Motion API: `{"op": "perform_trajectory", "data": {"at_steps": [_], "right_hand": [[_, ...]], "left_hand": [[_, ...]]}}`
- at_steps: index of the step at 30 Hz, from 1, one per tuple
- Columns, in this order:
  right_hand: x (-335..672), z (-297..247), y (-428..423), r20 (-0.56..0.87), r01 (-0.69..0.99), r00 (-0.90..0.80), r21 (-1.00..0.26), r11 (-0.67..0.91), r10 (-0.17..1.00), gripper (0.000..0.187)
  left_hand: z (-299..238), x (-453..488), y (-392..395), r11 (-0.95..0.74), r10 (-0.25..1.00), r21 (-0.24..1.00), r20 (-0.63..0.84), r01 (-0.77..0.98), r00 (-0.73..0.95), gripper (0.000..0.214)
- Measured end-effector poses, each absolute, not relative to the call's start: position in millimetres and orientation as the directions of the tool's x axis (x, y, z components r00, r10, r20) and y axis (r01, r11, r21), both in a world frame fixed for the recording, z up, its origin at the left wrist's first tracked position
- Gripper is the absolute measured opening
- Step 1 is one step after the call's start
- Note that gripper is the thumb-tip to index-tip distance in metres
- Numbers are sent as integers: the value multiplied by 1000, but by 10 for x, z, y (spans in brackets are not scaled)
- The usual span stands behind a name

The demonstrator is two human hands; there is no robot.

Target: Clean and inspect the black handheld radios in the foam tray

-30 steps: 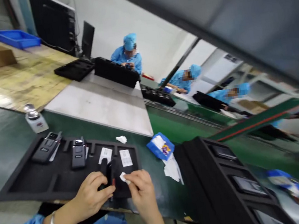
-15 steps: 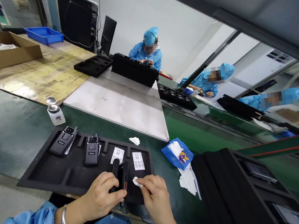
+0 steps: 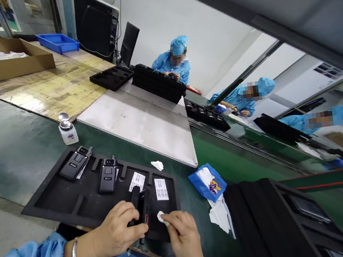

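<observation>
My left hand [image 3: 117, 232] is closed around a black handheld radio [image 3: 140, 206], held on edge over the near end of a black foam tray [image 3: 51, 199]. My right hand [image 3: 184, 238] pinches a small white wipe [image 3: 161, 216] right beside the radio's side. Two more black radios [image 3: 74, 163] [image 3: 107, 175] lie in the tray's slots, and two white label sheets [image 3: 161, 189] lie in the slots nearest my hands.
A small white pump bottle [image 3: 67, 131] stands behind the tray. A blue wipe packet [image 3: 207, 180] with loose white wipes lies to the right, beside a stack of black trays [image 3: 285, 223]. A metal plate [image 3: 139, 122], a cardboard box [image 3: 1, 58] and three seated co-workers are farther back.
The view has swung left and steadied. My hands have stayed on the radio and the wipe, with the wipe now closer to the radio's side.
</observation>
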State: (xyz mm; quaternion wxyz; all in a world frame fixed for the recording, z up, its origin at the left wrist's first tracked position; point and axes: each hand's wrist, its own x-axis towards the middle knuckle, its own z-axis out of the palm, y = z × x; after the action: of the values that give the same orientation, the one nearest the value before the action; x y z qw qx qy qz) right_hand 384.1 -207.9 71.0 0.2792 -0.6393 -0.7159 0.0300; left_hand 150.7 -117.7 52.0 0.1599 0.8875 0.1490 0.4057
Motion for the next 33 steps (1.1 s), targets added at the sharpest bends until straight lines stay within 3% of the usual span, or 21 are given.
{"op": "perform_trajectory", "data": {"at_steps": [6, 12, 18, 23, 29, 33], "right_hand": [[3462, 998, -1853, 360, 867, -190, -375, 328, 914, 31], [3547, 955, -1593, 332, 919, -158, -295, 261, 930, 30], [3502, 1018, -1707, 355, 849, -215, -392, 354, 910, 27], [3485, 1049, -1630, 283, 886, -187, -366, 286, 941, 28], [3550, 1116, -1527, 138, 805, -167, -553, 216, 976, 17], [3508, 1190, -1459, 28, 832, -184, -527, 170, 983, 17]], "left_hand": [[483, 1505, -1181, -898, 402, 417, 651, 140, 644, 21], [481, 1513, -1181, -908, 390, 393, 673, 142, 628, 19], [481, 1502, -1181, -902, 407, 404, 668, 156, 623, 19], [484, 1517, -1179, -906, 400, 391, 663, 163, 633, 20], [474, 1519, -1179, -904, 399, 402, 664, 148, 633, 20], [450, 1513, -1182, -906, 394, 396, 655, 151, 645, 21]]}}
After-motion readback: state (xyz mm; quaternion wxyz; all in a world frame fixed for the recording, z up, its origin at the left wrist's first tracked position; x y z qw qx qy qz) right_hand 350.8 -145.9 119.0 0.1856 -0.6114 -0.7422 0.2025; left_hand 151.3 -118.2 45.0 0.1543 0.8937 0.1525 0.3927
